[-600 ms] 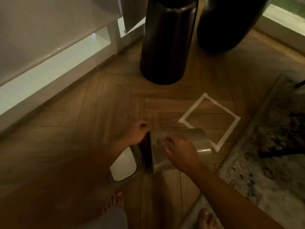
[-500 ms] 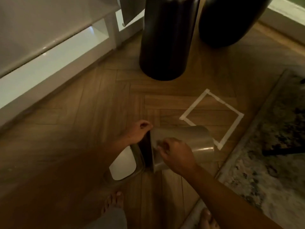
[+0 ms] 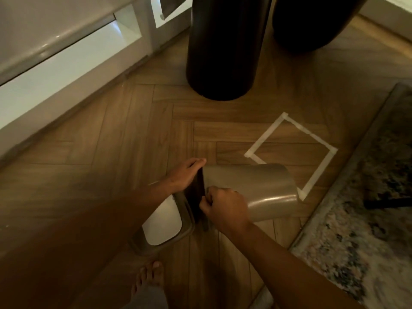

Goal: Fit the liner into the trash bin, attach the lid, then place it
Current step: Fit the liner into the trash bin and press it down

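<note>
Taupe plastic, faintly glossy, makes up the trash bin (image 3: 256, 190), which lies on its side on the herringbone wood floor (image 3: 111, 152) with its open mouth turned toward the person. Its closed base overlaps the near corner of a square of pale tape (image 3: 289, 150) stuck to the floor. A dark liner (image 3: 196, 197) shows at the mouth. The left hand (image 3: 185, 177) is curled over the far side of the rim, fingers closed on the liner's edge. The right hand (image 3: 225, 208) is pinched shut on the liner at the near side of the rim. The lid (image 3: 162, 221), a taupe frame with a white flap, lies on the floor just beside the mouth, touching or nearly touching it. Two tall dark cylinders (image 3: 225, 52) stand further off, and a patterned rug (image 3: 356, 219) borders the floor's right side. A bare foot (image 3: 147, 279) shows at the near edge.
</note>
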The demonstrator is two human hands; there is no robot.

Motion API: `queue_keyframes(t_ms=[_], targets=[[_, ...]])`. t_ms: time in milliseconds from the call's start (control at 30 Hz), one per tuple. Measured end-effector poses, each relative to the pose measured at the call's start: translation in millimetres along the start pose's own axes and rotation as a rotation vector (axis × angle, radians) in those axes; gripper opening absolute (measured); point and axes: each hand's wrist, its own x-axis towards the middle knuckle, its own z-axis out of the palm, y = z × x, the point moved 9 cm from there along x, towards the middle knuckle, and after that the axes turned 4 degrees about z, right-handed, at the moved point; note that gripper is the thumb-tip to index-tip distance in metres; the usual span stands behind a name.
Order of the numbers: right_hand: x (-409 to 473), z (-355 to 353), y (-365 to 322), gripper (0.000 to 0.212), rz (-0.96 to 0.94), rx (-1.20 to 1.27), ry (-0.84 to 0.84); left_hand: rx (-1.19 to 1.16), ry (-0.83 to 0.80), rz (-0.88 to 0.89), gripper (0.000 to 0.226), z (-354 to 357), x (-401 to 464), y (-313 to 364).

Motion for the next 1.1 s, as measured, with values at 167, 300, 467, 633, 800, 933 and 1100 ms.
queue_keyframes(t_ms=[167, 300, 467, 633, 800, 933, 1100], targets=[[-5.4, -30.8, 10.1, 0.031, 0.022, 0.012, 0.057, -0.003, -0.074, 0.028, 0.099, 8.3, -4.7, 21.8], [-13.0, -62.9, 17.8, 0.033, 0.065, 0.016, 0.102, -0.035, -0.067, 0.052, 0.054, 9.6, -9.5, 52.6], [-19.9, -89.7, 28.1, 0.041, 0.121, 0.099, 0.127, -0.087, -0.024, 0.122, 0.025, 5.9, -19.0, 83.5], [-31.4, -107.1, 42.4, 0.040, 0.174, 0.210, 0.149, -0.032, 0.039, 0.081, 0.036, -1.9, -30.0, 78.7], [-49.2, -124.9, 58.8, 0.038, 0.222, 0.283, 0.250, -0.003, 0.097, 0.054, 0.059, -14.3, -47.7, 72.5], [-61.1, -128.9, 73.5, 0.035, 0.262, 0.275, 0.273, 0.055, 0.042, 0.017, 0.069, -10.1, -63.6, 67.6], [-72.2, -134.7, 89.8, 0.009, 0.296, 0.279, 0.274, 0.094, 0.007, 0.203, 0.069, -2.8, -81.7, 85.9]])
